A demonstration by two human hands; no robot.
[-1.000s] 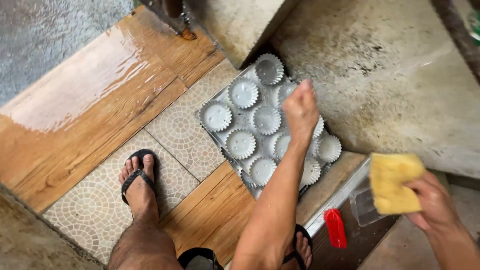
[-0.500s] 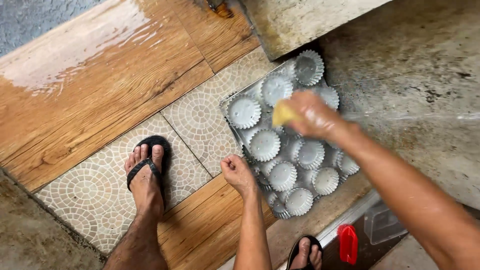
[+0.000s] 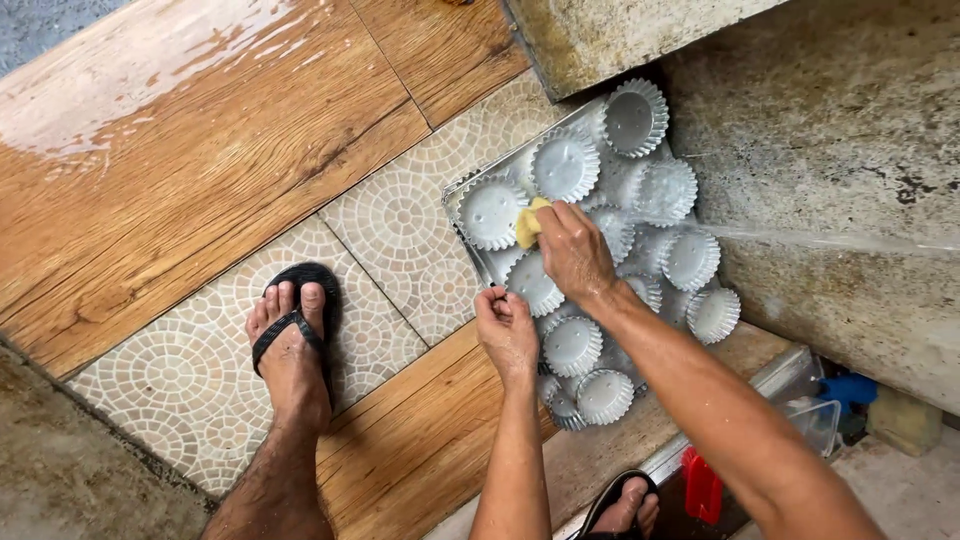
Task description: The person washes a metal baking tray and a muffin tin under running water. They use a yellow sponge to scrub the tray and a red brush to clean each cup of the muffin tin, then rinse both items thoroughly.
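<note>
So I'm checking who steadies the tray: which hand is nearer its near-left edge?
Left. The left hand grips the tray at that edge; the right hand is farther in, over the moulds, holding the sponge.

One head-worn camera looks steeply down from standing height, close over the hands and tiled floor [image 3: 400, 230].

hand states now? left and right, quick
Left hand: closed, fingers gripping the edge of the metal baking tray.
Right hand: closed on a yellow sponge, pressed onto a fluted metal cup.

Home washing spot: wet tiled floor [image 3: 390, 230]
</note>
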